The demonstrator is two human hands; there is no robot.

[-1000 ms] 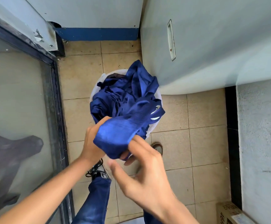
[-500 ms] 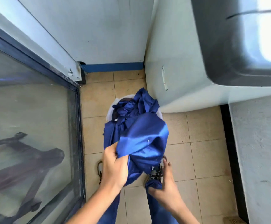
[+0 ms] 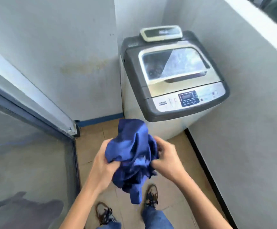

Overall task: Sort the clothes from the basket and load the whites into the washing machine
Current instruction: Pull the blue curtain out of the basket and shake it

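Observation:
A bundle of dark blue clothing [image 3: 132,156] hangs bunched between both hands above the tiled floor. My left hand [image 3: 102,164] grips its left side and my right hand [image 3: 166,158] grips its right side. The top-loading washing machine [image 3: 172,86] stands just behind the bundle in the corner, with its glass lid shut. The basket is hidden behind the clothing or out of view.
A glass sliding door with a dark frame [image 3: 35,146] runs along the left. White walls enclose the back and the right side [image 3: 241,113]. A small device [image 3: 160,33] lies on the back of the machine. My shoes [image 3: 151,194] stand on the tiles below.
The view has tilted up from the basket to the washing machine. The blue clothing has come up out of the basket, and my right hand now grips it too.

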